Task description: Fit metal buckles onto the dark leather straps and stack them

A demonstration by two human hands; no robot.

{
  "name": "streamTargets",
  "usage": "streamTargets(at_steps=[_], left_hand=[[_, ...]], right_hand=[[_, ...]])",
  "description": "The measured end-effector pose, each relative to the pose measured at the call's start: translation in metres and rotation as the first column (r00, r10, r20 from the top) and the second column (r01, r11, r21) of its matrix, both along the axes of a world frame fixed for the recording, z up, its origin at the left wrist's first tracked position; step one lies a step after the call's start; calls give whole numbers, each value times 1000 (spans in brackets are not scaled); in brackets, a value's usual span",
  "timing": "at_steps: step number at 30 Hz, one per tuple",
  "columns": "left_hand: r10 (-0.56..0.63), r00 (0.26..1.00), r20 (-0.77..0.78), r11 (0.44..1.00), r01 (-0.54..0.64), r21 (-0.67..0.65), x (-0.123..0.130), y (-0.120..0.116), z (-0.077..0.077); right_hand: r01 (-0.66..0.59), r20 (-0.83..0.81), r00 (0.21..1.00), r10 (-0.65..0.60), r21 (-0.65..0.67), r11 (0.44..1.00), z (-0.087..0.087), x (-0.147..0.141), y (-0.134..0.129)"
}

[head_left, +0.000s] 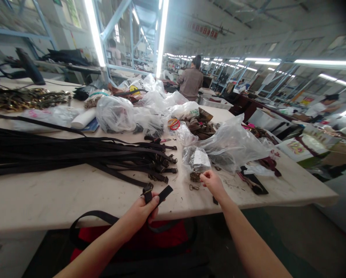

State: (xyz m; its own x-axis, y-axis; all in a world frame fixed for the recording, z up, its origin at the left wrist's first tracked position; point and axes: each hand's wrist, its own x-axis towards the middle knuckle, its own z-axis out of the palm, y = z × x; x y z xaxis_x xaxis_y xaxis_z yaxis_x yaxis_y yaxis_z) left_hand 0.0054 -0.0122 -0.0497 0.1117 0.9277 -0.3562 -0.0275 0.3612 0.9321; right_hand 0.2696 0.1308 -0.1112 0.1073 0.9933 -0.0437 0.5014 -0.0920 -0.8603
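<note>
Strap point(165, 194), black, flat, straight-ended, within closed left fingers point(153, 202); right fingers point(206, 176) in a pinch, contents unclear.

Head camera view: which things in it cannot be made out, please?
All in the head view:
Right hand: whether its fingertips pinch anything; too small and blurred.
Held strap: its part covered by the left hand.
Pile of dark straps: far ends, cut off by the left edge.
Round plastic bag: any contents, hidden by cloudy folds.
Distant sign: its full wording, too small and blurred.
</note>
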Motion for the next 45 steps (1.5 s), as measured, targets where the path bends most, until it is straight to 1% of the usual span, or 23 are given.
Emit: streamTargets(at_steps=[5,9,12,15,18,22,26,30,33,35,38,41,45], left_hand=[[-50,999,-22,999,50,6,0,0,-1],[-27,999,-31,1000,27,-3,1,0,1],[-33,999,-26,999,33,-5,2,0,2],[-66,997,-30,998,66,2,4,1,1],[-64,997,-32,998,64,6,6,3,0],[-53,998,-18,999,53,3,8,3,-2],[-65,998,0,998,65,2,6,2,-1],[28,999,27,999,-29,27,10,10,-6],[86,992,90,995,-90,42,15,21,-15],[91,987,129,994,-97,46,19,26,-19],[67,981,184,996,-76,42,23,28,-21],[60,972,228,997,-69,34,24,24,-22],[78,965,252,996,-84,11,22,20,-26]], right_hand=[[7,-116,993,-12,-47,999,1,-4,-11],[-26,-220,975,11,-67,997,4,-9,-16],[-11,-277,961,-14,-88,996,6,-11,-18],[-8,-376,926,-44,-134,991,9,-13,-21],[-35,-502,862,-69,-193,981,10,-17,-25],[-65,-650,749,-126,-263,963,5,-22,-30],[-101,-769,624,-142,-259,960,4,-26,-36],[-208,-865,488,-112,-240,948,13,-34,-47],[-288,-913,390,-117,-242,926,20,-50,-61],[-334,-936,329,-127,-241,911,23,-64,-70],[-392,-957,248,-148,-239,888,26,-86,-82],[-408,-965,197,-172,-240,881,25,-102,-89],[-363,-965,191,-182,-241,900,24,-112,-93]])
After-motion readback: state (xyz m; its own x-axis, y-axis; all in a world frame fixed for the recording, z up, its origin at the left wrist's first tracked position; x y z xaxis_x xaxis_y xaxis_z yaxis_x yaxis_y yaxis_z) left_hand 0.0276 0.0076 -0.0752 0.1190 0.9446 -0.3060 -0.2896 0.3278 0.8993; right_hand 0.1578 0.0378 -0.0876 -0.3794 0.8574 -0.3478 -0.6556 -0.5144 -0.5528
